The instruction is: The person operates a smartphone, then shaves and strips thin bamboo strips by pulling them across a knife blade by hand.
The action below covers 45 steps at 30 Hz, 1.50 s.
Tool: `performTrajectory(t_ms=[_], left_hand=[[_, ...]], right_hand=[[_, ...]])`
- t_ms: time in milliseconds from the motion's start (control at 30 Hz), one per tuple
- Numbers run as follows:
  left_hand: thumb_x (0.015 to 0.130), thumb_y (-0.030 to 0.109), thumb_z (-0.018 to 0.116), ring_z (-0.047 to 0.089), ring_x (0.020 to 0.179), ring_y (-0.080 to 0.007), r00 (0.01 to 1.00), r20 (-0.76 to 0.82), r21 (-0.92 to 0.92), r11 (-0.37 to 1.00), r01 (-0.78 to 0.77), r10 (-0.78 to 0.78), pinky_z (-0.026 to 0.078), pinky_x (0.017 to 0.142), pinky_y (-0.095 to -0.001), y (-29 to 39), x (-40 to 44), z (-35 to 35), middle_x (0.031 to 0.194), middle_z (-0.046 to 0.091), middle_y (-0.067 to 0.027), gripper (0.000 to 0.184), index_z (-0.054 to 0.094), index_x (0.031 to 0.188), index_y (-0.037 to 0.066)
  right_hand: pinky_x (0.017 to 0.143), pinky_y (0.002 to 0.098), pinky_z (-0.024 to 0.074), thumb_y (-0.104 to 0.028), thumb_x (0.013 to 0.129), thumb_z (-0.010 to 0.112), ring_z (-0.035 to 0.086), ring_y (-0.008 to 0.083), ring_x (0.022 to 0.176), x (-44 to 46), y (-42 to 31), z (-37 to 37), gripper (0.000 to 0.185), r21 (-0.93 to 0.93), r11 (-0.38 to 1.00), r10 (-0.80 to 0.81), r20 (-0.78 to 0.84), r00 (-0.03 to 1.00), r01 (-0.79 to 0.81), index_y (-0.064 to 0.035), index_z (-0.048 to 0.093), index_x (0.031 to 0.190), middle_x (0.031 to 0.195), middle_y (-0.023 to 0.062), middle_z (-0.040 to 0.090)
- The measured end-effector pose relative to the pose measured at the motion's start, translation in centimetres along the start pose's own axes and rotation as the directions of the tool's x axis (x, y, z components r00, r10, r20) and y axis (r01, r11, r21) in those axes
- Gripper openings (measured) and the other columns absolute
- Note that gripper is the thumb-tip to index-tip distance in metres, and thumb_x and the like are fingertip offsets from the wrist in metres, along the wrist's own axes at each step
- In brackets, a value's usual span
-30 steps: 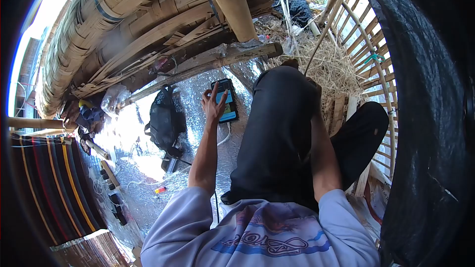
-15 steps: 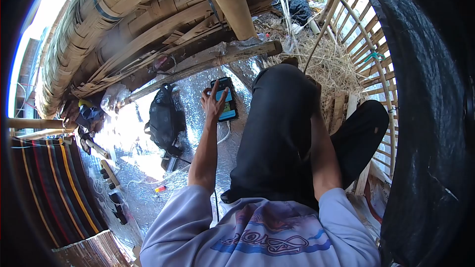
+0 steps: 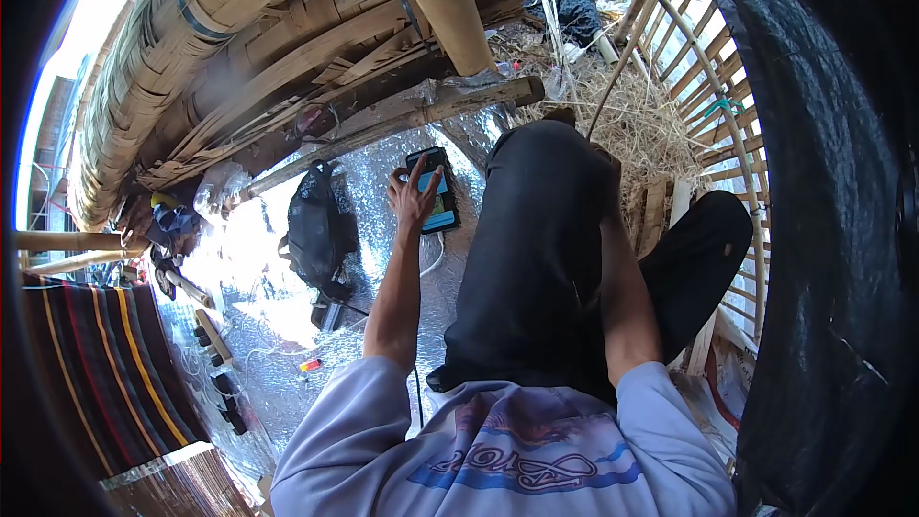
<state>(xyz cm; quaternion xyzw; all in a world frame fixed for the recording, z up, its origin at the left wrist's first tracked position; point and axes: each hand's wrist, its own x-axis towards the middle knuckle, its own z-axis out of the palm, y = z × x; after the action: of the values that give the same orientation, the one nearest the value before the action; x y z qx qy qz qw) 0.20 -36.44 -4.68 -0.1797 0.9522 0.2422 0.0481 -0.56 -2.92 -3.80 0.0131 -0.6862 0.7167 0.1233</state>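
the left hand [image 3: 413, 201] touches the phone [image 3: 441, 221] with fingers loose, a nudge could strain the white cable [image 3: 438, 255], and i can't tell the right hand's [image 3: 610, 162] grip.

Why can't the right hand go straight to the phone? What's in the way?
The raised knee stands between the right hand and the smartphone. Nothing visible blocks the left hand: its fingers are over the screen.
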Motion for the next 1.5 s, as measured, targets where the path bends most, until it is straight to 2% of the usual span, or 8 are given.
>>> performTrajectory(t_ms=[133,333,533,633,1000,1333,1433,1500], left_hand=[[0.077,0.065,0.052,0.032,0.119,-0.0410,1.000,-0.014,-0.021,1.000,0.019,-0.020,0.025,0.099,-0.0527,0.0,0.1,0.2,0.130,0.033,-0.0159,0.061,0.045,0.131,0.036],[0.078,0.058,0.057,0.033,0.119,-0.0398,0.986,-0.132,-0.157,0.980,-0.123,0.103,0.026,0.099,-0.0518,-2.3,-0.3,1.1,0.129,0.037,-0.0179,0.066,0.042,0.134,0.028],[0.092,0.039,0.044,0.039,0.116,-0.0348,0.957,-0.190,-0.313,0.911,-0.269,0.217,0.028,0.099,-0.0442,-4.7,-0.2,2.1,0.122,0.044,-0.0205,0.048,0.042,0.135,0.017],[0.094,0.033,0.039,0.042,0.112,-0.0328,0.937,-0.233,-0.233,0.920,-0.314,0.261,0.028,0.099,-0.0433,-4.6,-0.4,2.2,0.119,0.045,-0.0198,0.043,0.042,0.134,0.018],[0.094,0.046,0.032,0.039,0.112,-0.0311,0.981,-0.112,-0.079,0.983,-0.166,0.156,0.024,0.100,-0.0438,-2.8,-0.9,1.3,0.120,0.044,-0.0170,0.045,0.041,0.135,0.028],[0.093,0.049,0.035,0.038,0.112,-0.0326,0.993,-0.065,-0.051,0.993,-0.102,0.099,0.023,0.099,-0.0470,-2.2,-0.7,1.4,0.122,0.040,-0.0175,0.043,0.044,0.132,0.034],[0.092,0.049,0.037,0.038,0.111,-0.0336,0.994,-0.073,-0.031,0.996,-0.088,0.085,0.024,0.098,-0.0475,-2.1,-0.8,1.4,0.121,0.039,-0.0171,0.042,0.045,0.131,0.036],[0.091,0.048,0.040,0.037,0.111,-0.0361,0.992,-0.084,-0.050,0.993,-0.103,0.099,0.026,0.098,-0.0495,-2.4,-0.7,1.5,0.123,0.038,-0.0155,0.040,0.047,0.129,0.037]], right_hand=[[0.065,0.0296,0.0443,-0.049,0.092,0.041,0.056,0.0133,0.070,-0.2,-1.4,0.6,0.053,0.111,0.994,0.013,-0.070,0.997,-0.005,-0.0001,0.062,0.085,0.075,0.0059,0.061],[0.066,0.0294,0.0448,-0.047,0.091,0.043,0.057,0.0122,0.072,0.1,-0.3,0.0,0.052,-0.006,0.999,-0.045,-0.002,0.999,0.045,0.0003,0.064,0.087,0.075,0.0059,0.062],[0.066,0.0280,0.0441,-0.054,0.089,0.045,0.056,0.0112,0.074,0.1,-0.2,0.1,0.057,-0.052,0.997,-0.053,-0.001,0.999,0.053,0.0005,0.064,0.089,0.077,0.0045,0.062],[0.067,0.0274,0.0436,-0.057,0.088,0.045,0.056,0.0105,0.074,0.1,0.2,0.0,0.060,-0.060,0.998,-0.034,-0.002,0.999,0.034,0.0005,0.064,0.089,0.077,0.0038,0.061],[0.065,0.0271,0.0431,-0.056,0.089,0.044,0.053,0.0093,0.072,0.0,0.8,-0.2,0.059,-0.081,0.996,0.033,-0.023,0.999,-0.035,0.0003,0.062,0.084,0.074,0.0038,0.060],[0.066,0.0276,0.0429,-0.056,0.090,0.042,0.052,0.0101,0.071,0.1,0.1,0.1,0.060,0.037,0.999,0.003,-0.021,1.000,-0.002,0.0005,0.061,0.082,0.072,0.0032,0.058],[0.066,0.0278,0.0430,-0.058,0.089,0.042,0.052,0.0102,0.071,0.0,0.2,0.0,0.062,-0.089,0.995,-0.045,-0.006,0.999,0.045,0.0005,0.061,0.082,0.073,0.0027,0.058],[0.066,0.0277,0.0431,-0.057,0.089,0.043,0.052,0.0101,0.071,0.1,1.5,-0.1,0.061,0.009,1.000,0.009,-0.050,0.999,-0.009,0.0004,0.061,0.082,0.073,0.0024,0.058]])
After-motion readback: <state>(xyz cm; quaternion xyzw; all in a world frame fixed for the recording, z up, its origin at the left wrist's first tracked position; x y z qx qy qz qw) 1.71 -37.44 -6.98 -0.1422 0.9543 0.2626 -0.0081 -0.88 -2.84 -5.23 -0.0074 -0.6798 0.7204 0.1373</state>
